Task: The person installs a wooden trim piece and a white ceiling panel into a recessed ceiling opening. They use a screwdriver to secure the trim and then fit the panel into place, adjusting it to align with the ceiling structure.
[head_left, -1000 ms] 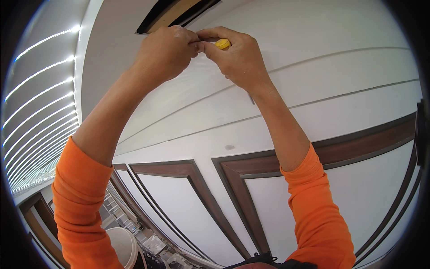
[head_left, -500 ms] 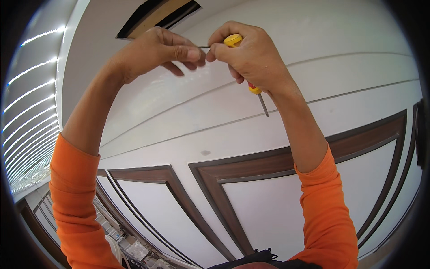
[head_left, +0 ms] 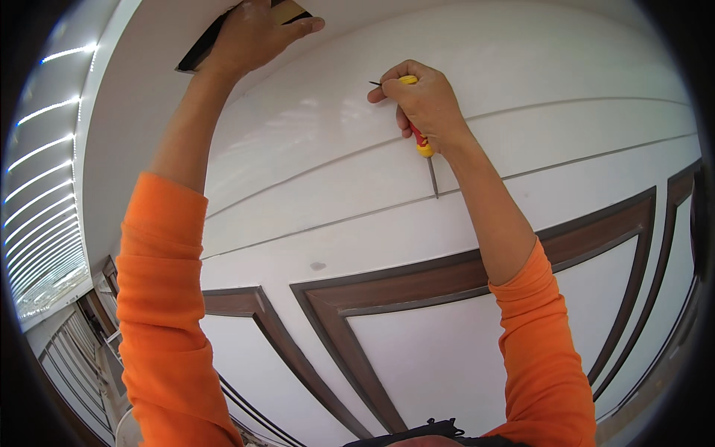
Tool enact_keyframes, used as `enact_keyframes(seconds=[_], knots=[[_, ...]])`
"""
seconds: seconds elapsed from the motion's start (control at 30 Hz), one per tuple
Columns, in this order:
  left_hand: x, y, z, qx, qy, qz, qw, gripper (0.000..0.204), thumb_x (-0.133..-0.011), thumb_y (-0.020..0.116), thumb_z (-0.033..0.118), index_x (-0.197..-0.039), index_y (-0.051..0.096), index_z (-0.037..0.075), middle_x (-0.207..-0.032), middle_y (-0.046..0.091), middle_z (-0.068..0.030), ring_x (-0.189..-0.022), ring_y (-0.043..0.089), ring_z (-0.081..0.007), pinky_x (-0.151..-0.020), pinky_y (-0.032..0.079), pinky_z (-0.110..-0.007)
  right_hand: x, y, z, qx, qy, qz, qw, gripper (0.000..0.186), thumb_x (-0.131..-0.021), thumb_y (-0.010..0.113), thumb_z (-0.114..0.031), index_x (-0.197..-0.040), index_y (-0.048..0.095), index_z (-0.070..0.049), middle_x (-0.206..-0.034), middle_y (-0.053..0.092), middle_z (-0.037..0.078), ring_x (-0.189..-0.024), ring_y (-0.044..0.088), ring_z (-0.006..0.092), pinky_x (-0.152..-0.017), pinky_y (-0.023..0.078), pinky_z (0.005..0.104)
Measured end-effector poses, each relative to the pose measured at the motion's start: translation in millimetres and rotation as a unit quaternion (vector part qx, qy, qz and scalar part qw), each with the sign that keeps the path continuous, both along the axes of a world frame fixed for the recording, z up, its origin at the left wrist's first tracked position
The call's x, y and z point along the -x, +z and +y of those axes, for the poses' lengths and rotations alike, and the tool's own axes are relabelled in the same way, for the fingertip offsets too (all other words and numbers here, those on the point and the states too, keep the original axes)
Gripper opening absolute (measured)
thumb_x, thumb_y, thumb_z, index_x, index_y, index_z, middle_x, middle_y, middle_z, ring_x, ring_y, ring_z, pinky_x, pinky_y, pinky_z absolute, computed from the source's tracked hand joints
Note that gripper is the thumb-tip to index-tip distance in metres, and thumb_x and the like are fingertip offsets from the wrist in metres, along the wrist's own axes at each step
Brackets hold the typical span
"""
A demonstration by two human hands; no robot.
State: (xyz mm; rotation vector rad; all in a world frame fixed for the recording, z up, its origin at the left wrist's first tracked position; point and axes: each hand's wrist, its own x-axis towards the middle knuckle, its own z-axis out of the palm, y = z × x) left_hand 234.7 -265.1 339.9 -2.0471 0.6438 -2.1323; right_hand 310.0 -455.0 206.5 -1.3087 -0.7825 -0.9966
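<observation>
Raised to the top of the view, my left hand is at the dark rectangular opening in the white ceiling. Its thumb stretches out to the right, apart from the other fingers, whose tips are hidden; nothing shows in its grasp. In front of the white wall, my right hand is closed round a red and yellow screwdriver, whose metal shaft points down. Between its thumb and forefinger a thin dark screw is pinched, with the point facing left.
Pale wood shows inside the opening. Brown moulding frames border white panels on the wall below, with thin grooves above them. Rows of lit strips run along the ceiling at far left, above a railing.
My left hand has moved up from beside the right hand to the ceiling opening. My right hand has lowered slightly, still holding the screwdriver and screw. The view has shifted a little.
</observation>
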Motion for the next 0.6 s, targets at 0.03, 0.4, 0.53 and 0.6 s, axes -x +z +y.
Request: enact_keyframes(seconds=[0.03,0.4,0.53,0.6], knots=[[3.9,-0.3,-3.9,0.008,0.003,0.015,1.0,0.094,-0.08,0.079,0.051,-0.147,0.045,-0.006,-0.142,0.055,-0.0318,-0.136,0.051,-0.0444,-0.118,0.037,-0.046,1.1,0.4,1.1,0.006,-0.01,0.005,1.0,0.016,-0.086,0.058,-0.013,-0.096,0.061,-0.001,-0.092,0.076,0.014,-0.044,0.049,0.008,-0.039,0.042,0.0261],[38.2,24.9,-9.1,0.039,0.077,0.237,0.968,0.07,-0.078,0.074,0.057,-0.117,0.071,-0.001,-0.122,0.071,-0.0203,-0.112,0.065,-0.0355,-0.097,0.049,-0.043,4.2,1.1,7.3,0.054,-0.072,0.022,0.996,0.02,-0.084,0.058,-0.014,-0.096,0.062,0.001,-0.088,0.076,0.011,-0.045,0.051,0.0091,-0.043,0.046,0.0272],[30.7,33.2,-13.8,0.046,0.038,0.232,0.971,0.071,-0.079,0.075,0.056,-0.123,0.071,0.0,-0.129,0.068,-0.0241,-0.121,0.062,-0.0368,-0.104,0.046,-0.043,2.6,1.4,7.6,0.067,-0.085,0.019,0.994,0.021,-0.082,0.059,-0.015,-0.096,0.064,0.001,-0.084,0.075,0.01,-0.046,0.053,0.0101,-0.043,0.046,0.0273],[17.0,35.5,-15.9,0.039,0.002,0.163,0.986,0.075,-0.079,0.075,0.057,-0.127,0.069,0.0,-0.134,0.065,-0.0262,-0.126,0.06,-0.0377,-0.108,0.043,-0.042,2.2,1.7,7.7,0.065,-0.093,0.026,0.993,0.022,-0.078,0.06,-0.015,-0.093,0.065,0.001,-0.079,0.074,0.007,-0.049,0.056,0.0121,-0.042,0.044,0.0281]])
